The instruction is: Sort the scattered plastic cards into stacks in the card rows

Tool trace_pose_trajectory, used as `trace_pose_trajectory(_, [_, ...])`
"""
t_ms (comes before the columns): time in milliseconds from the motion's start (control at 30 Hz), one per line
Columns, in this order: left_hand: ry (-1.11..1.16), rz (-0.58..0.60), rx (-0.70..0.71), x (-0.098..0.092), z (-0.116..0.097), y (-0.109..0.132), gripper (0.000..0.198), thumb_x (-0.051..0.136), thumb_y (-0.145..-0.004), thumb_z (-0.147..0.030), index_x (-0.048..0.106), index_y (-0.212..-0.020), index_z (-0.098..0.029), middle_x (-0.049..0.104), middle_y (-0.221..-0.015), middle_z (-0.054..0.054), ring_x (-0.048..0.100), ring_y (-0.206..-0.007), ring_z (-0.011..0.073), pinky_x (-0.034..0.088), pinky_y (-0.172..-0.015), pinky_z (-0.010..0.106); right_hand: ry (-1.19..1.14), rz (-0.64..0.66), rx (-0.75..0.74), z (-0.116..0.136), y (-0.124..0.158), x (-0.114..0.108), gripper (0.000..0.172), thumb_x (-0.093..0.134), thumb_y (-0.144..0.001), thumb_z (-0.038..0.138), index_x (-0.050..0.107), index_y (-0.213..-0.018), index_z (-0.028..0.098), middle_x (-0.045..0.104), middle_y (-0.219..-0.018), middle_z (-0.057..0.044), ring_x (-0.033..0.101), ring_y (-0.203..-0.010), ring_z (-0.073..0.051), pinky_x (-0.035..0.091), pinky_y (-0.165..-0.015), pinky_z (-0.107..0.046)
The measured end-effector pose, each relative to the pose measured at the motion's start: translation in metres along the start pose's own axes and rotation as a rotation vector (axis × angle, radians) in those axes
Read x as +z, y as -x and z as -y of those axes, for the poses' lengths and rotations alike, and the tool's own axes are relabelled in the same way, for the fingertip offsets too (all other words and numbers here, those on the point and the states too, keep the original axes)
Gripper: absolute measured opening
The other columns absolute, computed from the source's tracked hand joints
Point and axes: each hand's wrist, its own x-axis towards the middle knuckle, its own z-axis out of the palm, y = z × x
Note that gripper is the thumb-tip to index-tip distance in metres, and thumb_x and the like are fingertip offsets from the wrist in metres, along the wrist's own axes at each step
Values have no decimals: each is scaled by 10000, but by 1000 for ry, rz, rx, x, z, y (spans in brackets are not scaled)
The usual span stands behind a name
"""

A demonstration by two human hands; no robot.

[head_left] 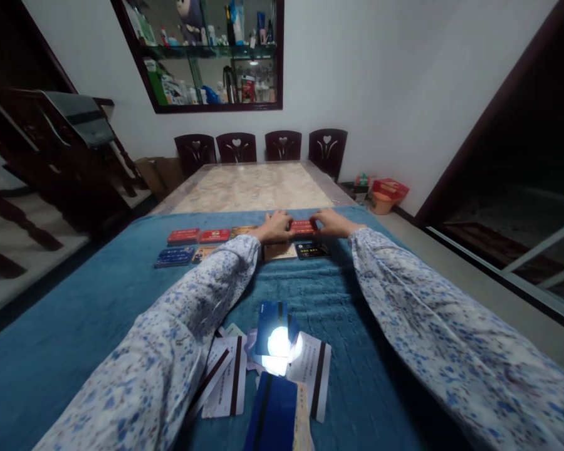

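A red card (303, 228) lies in the back row of cards on the blue cloth, at that row's right end. My left hand (276, 227) grips its left edge, thumb and fingers bent round it. On the opposite edge my right hand (331, 222) has its curled fingers. Just in front of the red card is a black card (313, 251), with a tan card (281, 252) to its left. Further left sit two more red cards (183, 236), a blue card (174, 256) and orange-toned cards (205, 254), partly hidden by my left hand and sleeve.
Nearer me, loose white cards (226, 382) with dark stripes and blue cards (272, 410) lie in a pile, with bright glare on one. The blue cloth (98, 294) covers the near table. Chairs (283, 146) stand at the far end, an orange bucket (382, 202) on the floor right.
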Motion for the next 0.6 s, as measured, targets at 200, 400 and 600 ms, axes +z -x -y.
trace_pose_trajectory(200, [2, 27, -43, 2, 1, -9, 331, 576, -880, -340, 705, -1126, -161, 689, -1237, 134, 521, -1260, 348, 428, -1056, 501, -23, 15, -1, -5, -14, 1, 399, 742, -795, 263, 744, -1181, 161, 733, -1195, -117, 664, -1120, -253, 479, -937, -268])
trace_pose_trajectory(400, [48, 47, -58, 6, 1, -14, 307, 581, -853, -319, 726, -1070, -157, 726, -1132, 136, 594, -1165, 359, 431, -1045, 549, -114, 62, 28, -11, -19, 6, 343, 751, -768, 262, 763, -1104, 198, 764, -1133, -71, 690, -1053, -239, 500, -884, -261])
trace_pose_trajectory(600, [38, 74, -26, 7, 6, -18, 338, 579, -842, -343, 720, -1104, -181, 713, -1173, 125, 577, -1183, 343, 441, -1049, 542, -186, 59, 47, -14, -21, 10, 424, 766, -745, 274, 750, -1165, 216, 778, -1087, -53, 707, -1009, -235, 518, -883, -272])
